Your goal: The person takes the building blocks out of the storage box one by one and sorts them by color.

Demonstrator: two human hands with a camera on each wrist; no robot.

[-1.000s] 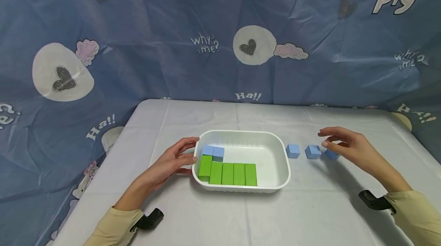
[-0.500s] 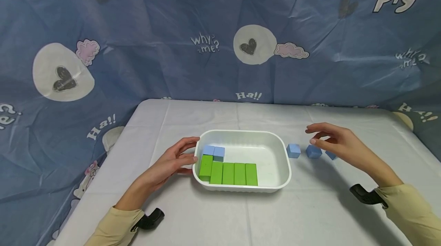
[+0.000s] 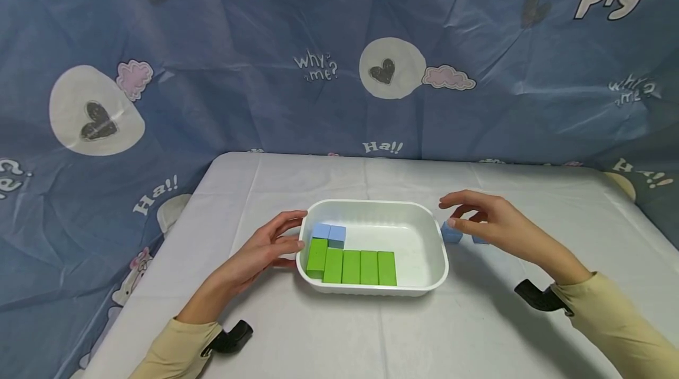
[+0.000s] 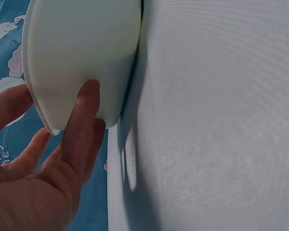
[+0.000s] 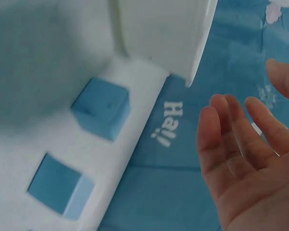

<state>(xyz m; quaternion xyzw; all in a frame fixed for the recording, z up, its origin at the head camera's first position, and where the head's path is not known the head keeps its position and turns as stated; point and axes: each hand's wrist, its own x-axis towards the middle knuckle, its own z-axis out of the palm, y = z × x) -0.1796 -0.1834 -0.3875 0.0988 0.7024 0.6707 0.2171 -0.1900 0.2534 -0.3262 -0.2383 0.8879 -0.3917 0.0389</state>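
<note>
My left hand touches the left end of a white plastic tray, thumb at the rim. In the left wrist view its fairly straight fingers rest against the tray's outer wall. Inside the tray, several green blocks line the near side from the left corner; the leftmost sits higher. Two blue cubes lie behind them. My right hand hovers above the blue cubes right of the tray, fingers loosely bent and holding nothing. The nearest cube is partly covered by the thumb; another cube lies beside it.
A white cloth covers the table. Behind the table hangs a blue printed curtain. A sliver of a third loose cube shows at the bottom of the right wrist view. Black wrist cameras sit on both wrists.
My right hand has moved left above the row of loose blue cubes, from the farthest one to the one beside the tray. The left hand and the tray have stayed put.
</note>
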